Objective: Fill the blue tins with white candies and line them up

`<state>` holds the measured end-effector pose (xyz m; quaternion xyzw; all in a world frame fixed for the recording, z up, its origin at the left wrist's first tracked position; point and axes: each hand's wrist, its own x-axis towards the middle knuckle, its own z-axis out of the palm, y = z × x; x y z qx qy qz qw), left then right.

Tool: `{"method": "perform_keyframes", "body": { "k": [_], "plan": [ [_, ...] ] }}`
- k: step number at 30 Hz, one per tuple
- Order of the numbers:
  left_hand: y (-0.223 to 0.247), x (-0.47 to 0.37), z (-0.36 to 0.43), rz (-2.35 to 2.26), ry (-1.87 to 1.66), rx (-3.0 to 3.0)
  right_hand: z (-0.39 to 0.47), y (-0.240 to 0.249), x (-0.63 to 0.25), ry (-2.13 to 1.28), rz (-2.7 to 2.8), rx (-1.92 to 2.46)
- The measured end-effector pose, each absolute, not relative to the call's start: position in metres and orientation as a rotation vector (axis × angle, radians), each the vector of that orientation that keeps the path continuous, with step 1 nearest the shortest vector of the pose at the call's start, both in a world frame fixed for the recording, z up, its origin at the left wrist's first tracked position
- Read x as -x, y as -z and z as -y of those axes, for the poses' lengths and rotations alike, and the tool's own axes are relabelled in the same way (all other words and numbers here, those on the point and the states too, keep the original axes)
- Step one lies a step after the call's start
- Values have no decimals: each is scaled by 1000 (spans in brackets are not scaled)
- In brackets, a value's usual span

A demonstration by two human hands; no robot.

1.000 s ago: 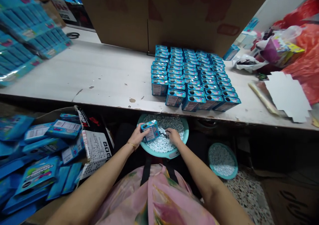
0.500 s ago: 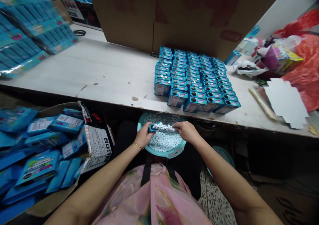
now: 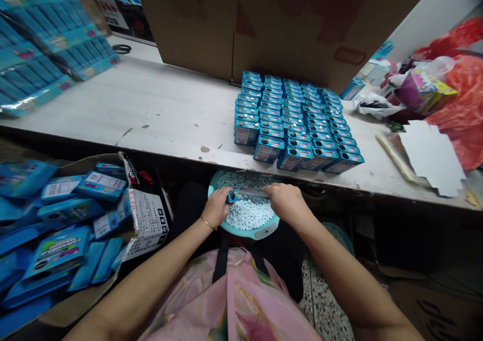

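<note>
My left hand [image 3: 216, 208] is closed around a small blue box [image 3: 236, 195], tilted over the turquoise basin [image 3: 266, 230]. From the right, my right hand [image 3: 288, 200] grips a narrow, see-through scoop [image 3: 255, 192], its far end at the box. Hardly any pellets show in the scoop. Small white pellets [image 3: 245, 216] fill the basin, which rests at my lap under the table edge. How far the scoop reaches into the box is hidden.
Rows of blue boxes [image 3: 292, 124] stand upright on the white table [image 3: 177, 114]. A carton [image 3: 147, 220] of blue boxes lies at lower left. Wrapped packs [image 3: 56, 34], a large cardboard box [image 3: 264, 24], red plastic bags [image 3: 464, 99] and flat white card [image 3: 432, 155] surround the work area.
The scoop was heaped with white pellets and now looks nearly bare. My right hand has shifted slightly right, and the blue box has turned a little in my left hand.
</note>
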<state>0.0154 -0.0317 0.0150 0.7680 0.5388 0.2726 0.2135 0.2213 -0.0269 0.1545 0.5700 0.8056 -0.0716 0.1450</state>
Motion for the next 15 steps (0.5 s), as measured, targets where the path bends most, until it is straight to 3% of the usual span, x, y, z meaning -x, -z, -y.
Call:
{"method": "perform_keyframes", "body": {
  "k": [6,15],
  "plan": [
    [-43,1,27,-1624,-671,-2187,33,-133,-260,248,-2146,-1862],
    [-123,16,-47,-1371,-1145,-1878,47,-103,-277,484,-2251,-2112]
  ]
}}
